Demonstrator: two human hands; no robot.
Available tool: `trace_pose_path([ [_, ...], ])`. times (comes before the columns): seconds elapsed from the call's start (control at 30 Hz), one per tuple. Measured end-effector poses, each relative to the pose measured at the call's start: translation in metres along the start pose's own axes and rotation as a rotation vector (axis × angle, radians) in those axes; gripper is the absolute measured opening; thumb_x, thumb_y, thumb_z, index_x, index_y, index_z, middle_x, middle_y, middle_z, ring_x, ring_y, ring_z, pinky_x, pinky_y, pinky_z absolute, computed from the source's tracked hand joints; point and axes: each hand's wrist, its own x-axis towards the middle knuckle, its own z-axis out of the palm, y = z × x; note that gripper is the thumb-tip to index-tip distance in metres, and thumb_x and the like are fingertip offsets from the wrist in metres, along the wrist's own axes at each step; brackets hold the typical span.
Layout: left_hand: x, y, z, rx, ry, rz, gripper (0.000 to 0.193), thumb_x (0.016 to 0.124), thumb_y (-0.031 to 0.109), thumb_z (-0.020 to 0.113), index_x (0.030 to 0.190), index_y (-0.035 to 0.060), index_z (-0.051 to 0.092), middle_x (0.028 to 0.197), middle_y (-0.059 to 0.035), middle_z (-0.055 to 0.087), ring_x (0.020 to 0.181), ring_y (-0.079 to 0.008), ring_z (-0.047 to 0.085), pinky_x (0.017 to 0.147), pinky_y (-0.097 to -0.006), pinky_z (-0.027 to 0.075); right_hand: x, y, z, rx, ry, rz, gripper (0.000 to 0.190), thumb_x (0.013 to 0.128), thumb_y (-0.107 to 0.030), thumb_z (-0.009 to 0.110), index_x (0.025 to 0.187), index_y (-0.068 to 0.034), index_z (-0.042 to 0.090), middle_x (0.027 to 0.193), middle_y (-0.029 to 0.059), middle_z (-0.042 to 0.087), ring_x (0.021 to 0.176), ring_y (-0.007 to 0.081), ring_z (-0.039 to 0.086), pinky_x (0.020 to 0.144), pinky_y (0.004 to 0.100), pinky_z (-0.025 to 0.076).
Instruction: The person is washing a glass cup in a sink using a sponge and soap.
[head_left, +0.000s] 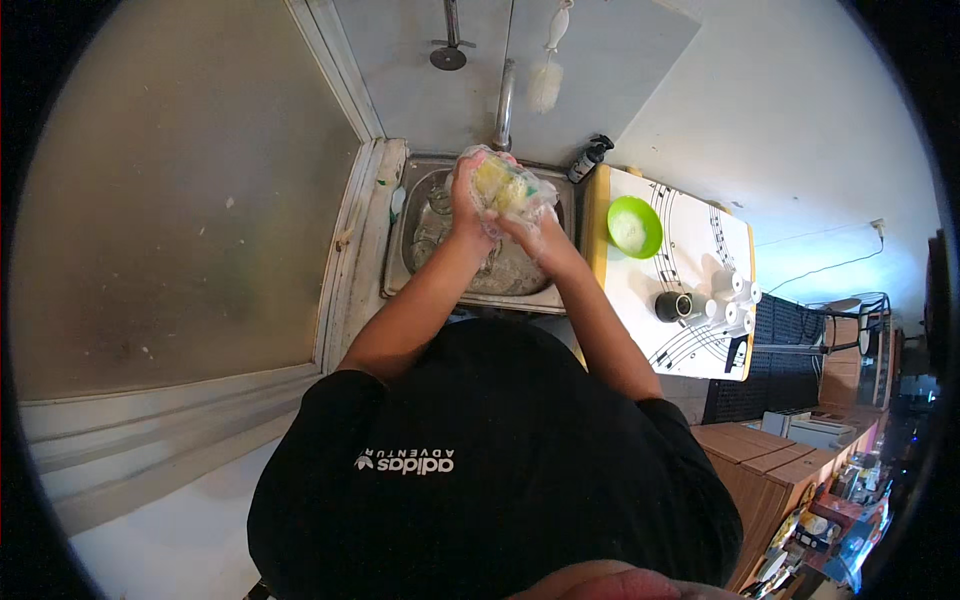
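Observation:
Over a stainless steel sink (525, 302), both my hands are raised together and covered in white suds. My left hand (469, 191) is on the left side and my right hand (536, 225) on the lower right of a foamy yellow sponge (493, 180) with some green showing. Whether a dish or glass is also inside the foam cannot be told. Glassware (439, 199) lies in the left part of the basin. Behind my hands rises a chrome faucet (505, 105).
A dark pump bottle (587, 161) stands at the sink's back right corner. On the table (690, 217) to the right are a green bowl (652, 229) with whitish contents, a dark mug (670, 307) and several white cups (726, 283). A white-handled brush (546, 86) hangs behind the sink.

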Motion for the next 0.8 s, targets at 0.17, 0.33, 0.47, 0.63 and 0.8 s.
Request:
trace_pose_path([
  [0.17,-0.006,0.001,-0.002,0.066,0.002,-0.088,0.027,0.083,0.03,0.057,0.092,0.0039,0.058,0.087,-0.0102,0.061,0.083,-0.0258,0.061,0.079,-0.0382,0.051,0.009,0.011,0.019,0.257,0.095,-0.014,0.043,0.087,-0.019,0.066,0.124,0.0,0.055,0.12,0.0088,0.06,0.11,0.0189,0.056,0.095,0.0313,0.044],
  [0.33,0.002,0.004,-0.026,0.068,-0.045,0.003,0.027,0.081,0.028,0.058,0.093,0.0034,0.059,0.088,-0.0105,0.061,0.087,-0.0261,0.062,0.083,-0.0383,0.05,0.022,-0.006,0.015,1.019,0.079,0.319,0.035,0.094,-0.027,0.061,0.12,-0.004,0.058,0.11,0.0057,0.065,0.099,0.0173,0.064,0.084,0.0295,0.053],
  [0.47,-0.001,-0.002,-0.025,-0.055,-0.021,0.001,0.027,0.081,0.025,0.059,0.096,0.0034,0.059,0.091,-0.0102,0.062,0.09,-0.0255,0.061,0.085,-0.0373,0.049,0.02,0.003,0.013,1.184,0.194,0.376,0.031,0.095,-0.025,0.06,0.117,-0.004,0.059,0.109,0.0077,0.065,0.096,0.0184,0.064,0.08,0.03,0.052],
  [0.63,0.01,-0.01,-0.034,0.134,0.206,0.137,0.034,0.083,0.035,0.061,0.097,0.004,0.061,0.094,-0.0101,0.065,0.09,-0.0264,0.063,0.085,-0.0389,0.051,0.014,0.015,0.026,0.802,0.44,0.181,0.036,0.098,-0.027,0.055,0.122,-0.001,0.058,0.113,0.012,0.064,0.1,0.0232,0.062,0.088,0.0342,0.049],
  [0.8,0.003,-0.013,-0.018,0.23,0.185,-0.088,0.031,0.084,0.035,0.062,0.096,0.0062,0.062,0.09,-0.0074,0.066,0.083,-0.0245,0.065,0.077,-0.0391,0.053,0.008,0.047,0.023,-0.33,0.426,-0.187,0.039,0.098,-0.029,0.052,0.122,0.001,0.056,0.111,0.0164,0.063,0.102,0.0276,0.061,0.093,0.039,0.046],
])
